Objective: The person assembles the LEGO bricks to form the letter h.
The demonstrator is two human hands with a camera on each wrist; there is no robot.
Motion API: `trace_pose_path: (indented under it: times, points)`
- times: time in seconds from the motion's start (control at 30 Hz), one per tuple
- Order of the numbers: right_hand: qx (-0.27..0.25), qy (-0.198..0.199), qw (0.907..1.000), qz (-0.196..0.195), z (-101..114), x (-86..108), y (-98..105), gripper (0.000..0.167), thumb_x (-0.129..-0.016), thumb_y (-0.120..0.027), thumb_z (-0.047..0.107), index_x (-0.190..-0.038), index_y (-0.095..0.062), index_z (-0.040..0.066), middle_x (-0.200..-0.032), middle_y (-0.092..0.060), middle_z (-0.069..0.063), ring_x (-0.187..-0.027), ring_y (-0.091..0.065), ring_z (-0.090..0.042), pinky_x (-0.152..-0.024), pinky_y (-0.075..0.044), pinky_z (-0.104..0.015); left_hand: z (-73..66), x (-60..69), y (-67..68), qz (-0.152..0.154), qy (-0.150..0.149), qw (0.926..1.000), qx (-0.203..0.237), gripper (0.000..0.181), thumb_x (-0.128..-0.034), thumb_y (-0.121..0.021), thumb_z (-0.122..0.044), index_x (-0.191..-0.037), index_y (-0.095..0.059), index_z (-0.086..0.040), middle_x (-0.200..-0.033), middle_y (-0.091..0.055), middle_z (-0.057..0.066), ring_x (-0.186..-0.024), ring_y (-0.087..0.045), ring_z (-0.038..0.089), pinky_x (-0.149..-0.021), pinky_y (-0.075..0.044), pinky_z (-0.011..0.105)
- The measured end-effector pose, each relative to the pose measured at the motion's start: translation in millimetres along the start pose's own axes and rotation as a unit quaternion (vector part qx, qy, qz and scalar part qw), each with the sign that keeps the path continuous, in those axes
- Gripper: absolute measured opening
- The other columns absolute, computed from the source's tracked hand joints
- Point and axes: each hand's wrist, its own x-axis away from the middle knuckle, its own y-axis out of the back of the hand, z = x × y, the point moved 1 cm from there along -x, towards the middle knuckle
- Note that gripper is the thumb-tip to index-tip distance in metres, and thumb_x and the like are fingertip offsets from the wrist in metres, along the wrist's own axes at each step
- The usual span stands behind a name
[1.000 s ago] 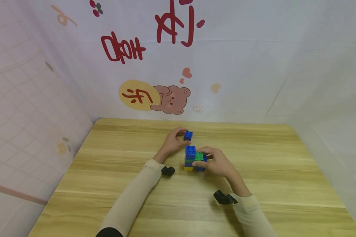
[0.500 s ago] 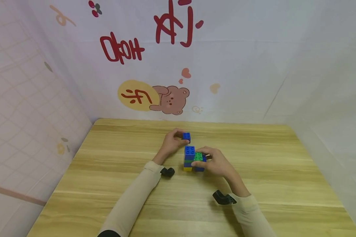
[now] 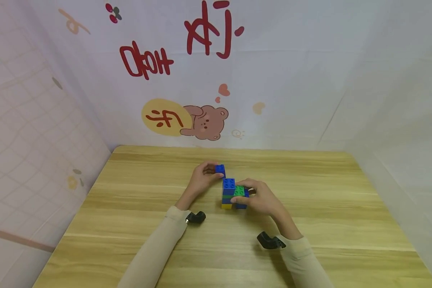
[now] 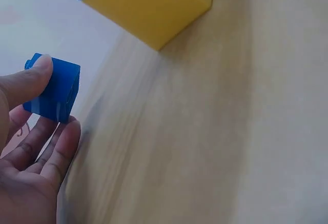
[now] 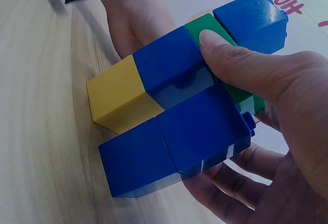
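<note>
My left hand point(image 3: 201, 179) pinches a small blue toy building brick point(image 3: 220, 169) between thumb and fingers. In the left wrist view this brick point(image 4: 59, 88) is held off the table, just behind the stack. The stack of bricks point(image 3: 228, 192) stands upright on the table, with my right hand point(image 3: 262, 198) gripping its right side. In the right wrist view, a yellow brick point(image 5: 120, 96) forms the bottom, then come a blue one point(image 5: 169, 62), a green brick point(image 5: 212, 26) under the right thumb, and a blue top brick point(image 5: 251, 21). Beside them stands a column of blue bricks point(image 5: 169, 137).
The wooden table point(image 3: 147, 184) meets a white printed cloth backdrop point(image 3: 291, 80) at its far edge. Cloth also hangs at both sides. A black camera mount sits on the left wrist point(image 3: 196, 217) and another on the right wrist point(image 3: 270, 241).
My left hand has moved left and slightly nearer, carrying the small blue brick along behind the stack. My right hand stays in place, gripping the stack.
</note>
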Motion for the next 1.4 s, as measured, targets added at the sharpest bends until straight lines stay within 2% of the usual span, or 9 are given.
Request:
trace_pose_path:
  times: [0.13, 0.33, 0.57, 0.77, 0.9, 1.27, 1.4]
  points:
    - [0.005, -0.002, 1.0, -0.002, -1, -0.7, 0, 0.042, -0.085, -0.085, 0.035, -0.121, -0.074, 0.019, -0.118, -0.074, 0.001, -0.105, -0.066, -0.016, -0.095, -0.058, -0.042, -4.1, 6.7, 4.9, -0.003, -0.006, 0.9997, 0.025, 0.039, -0.0899, -0.081, -0.021, -0.125, -0.066, -0.012, -0.117, -0.071, 0.009, -0.11, -0.068, 0.023, -0.102, -0.055, 0.039]
    - [0.001, 0.005, 1.0, 0.0, -1, -0.5, 0, 0.041, -0.086, -0.084, 0.034, -0.122, -0.074, 0.017, -0.118, -0.074, -0.002, -0.106, -0.067, -0.019, -0.095, -0.059, -0.044, -14.9, 16.5, 12.0, -0.01, -0.012, 0.9977, 0.066, 0.038, -0.0899, -0.081, -0.021, -0.125, -0.067, -0.013, -0.117, -0.07, 0.011, -0.107, -0.068, 0.021, -0.094, -0.057, 0.027]
    - [-0.001, 0.001, 1.0, 0.002, -1, -0.6, -1, 0.042, -0.086, -0.084, 0.034, -0.123, -0.073, 0.017, -0.12, -0.073, -0.003, -0.106, -0.067, -0.02, -0.096, -0.058, -0.045, -29.4, 30.0, 16.8, -0.006, -0.015, 0.9963, 0.085, 0.041, -0.0904, -0.08, -0.019, -0.128, -0.067, -0.009, -0.121, -0.069, 0.014, -0.112, -0.066, 0.025, -0.091, -0.055, 0.019]
    - [-0.001, -0.002, 1.0, 0.002, -3, -0.2, -1, 0.042, -0.086, -0.084, 0.034, -0.123, -0.073, 0.018, -0.121, -0.073, -0.002, -0.107, -0.066, -0.019, -0.096, -0.058, -0.045, -38.4, 40.2, 19.6, -0.01, -0.008, 0.9961, 0.087, 0.04, -0.0903, -0.08, -0.019, -0.126, -0.067, -0.008, -0.121, -0.069, 0.015, -0.111, -0.066, 0.025, -0.092, -0.056, 0.019]
    - [-0.003, 0.0, 1.0, 0.001, -2, 0.1, -2, 0.043, -0.086, -0.084, 0.035, -0.123, -0.073, 0.017, -0.121, -0.073, -0.002, -0.106, -0.066, -0.02, -0.096, -0.058, -0.046, -45.1, 45.1, 22.1, -0.011, -0.016, 0.9959, 0.089, 0.04, -0.0906, -0.08, -0.02, -0.126, -0.067, -0.007, -0.121, -0.069, 0.015, -0.11, -0.067, 0.024, -0.094, -0.057, 0.021]
    - [-0.006, -0.008, 0.9999, 0.0, -3, -1.1, -3, 0.042, -0.085, -0.085, 0.034, -0.123, -0.074, 0.019, -0.119, -0.073, 0.0, -0.105, -0.067, -0.018, -0.096, -0.058, -0.044, -68.8, 55.6, 24.9, -0.009, -0.05, 0.992, 0.116, 0.04, -0.0914, -0.079, -0.019, -0.128, -0.066, -0.008, -0.122, -0.067, 0.014, -0.11, -0.068, 0.021, -0.096, -0.058, 0.023]
    - [-0.007, -0.006, 1.0, 0.0, -4, -0.9, -4, 0.041, -0.085, -0.085, 0.035, -0.122, -0.074, 0.02, -0.118, -0.073, 0.0, -0.105, -0.067, -0.019, -0.096, -0.058, -0.045, -78.2, 58.3, 21.9, 0.003, -0.074, 0.9885, 0.132, 0.039, -0.0912, -0.079, -0.018, -0.127, -0.066, -0.008, -0.12, -0.068, 0.015, -0.107, -0.07, 0.022, -0.093, -0.059, 0.026]
